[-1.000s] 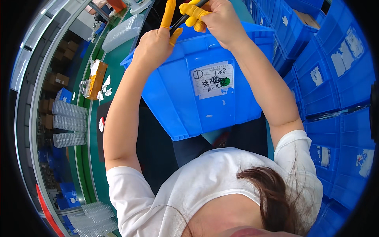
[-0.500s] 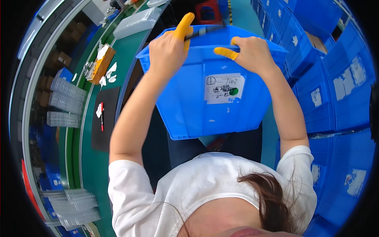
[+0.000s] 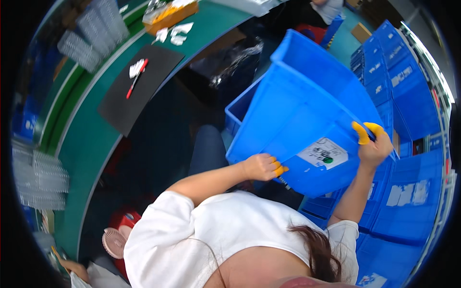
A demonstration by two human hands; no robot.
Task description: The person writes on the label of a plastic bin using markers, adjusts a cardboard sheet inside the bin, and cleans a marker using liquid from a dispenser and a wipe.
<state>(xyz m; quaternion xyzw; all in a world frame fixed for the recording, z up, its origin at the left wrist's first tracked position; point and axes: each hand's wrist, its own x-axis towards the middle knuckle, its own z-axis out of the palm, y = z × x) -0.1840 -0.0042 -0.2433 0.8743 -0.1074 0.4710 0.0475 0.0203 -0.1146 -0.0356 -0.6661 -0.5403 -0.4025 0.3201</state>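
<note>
The large blue bin (image 3: 293,110) is tilted between the person's hands, ahead of the body and toward the right. The right hand (image 3: 376,148) is at the bin's right end, its yellow-covered thumb and finger pinching the rim. The left hand (image 3: 261,166) is curled closed at the bin's near left part, by its lower edge; a dark bit shows under its fingers, but whether it pinches that or the bin I cannot tell. The white label (image 3: 322,152) on the near wall sits between the hands.

Half a second ago the bin stood straighter in front of the body, with both hands up by the rim and a dark pen in the left. Now it has swung right and the left hand has dropped low. A second blue bin (image 3: 236,109) has come into sight just left of it.
</note>
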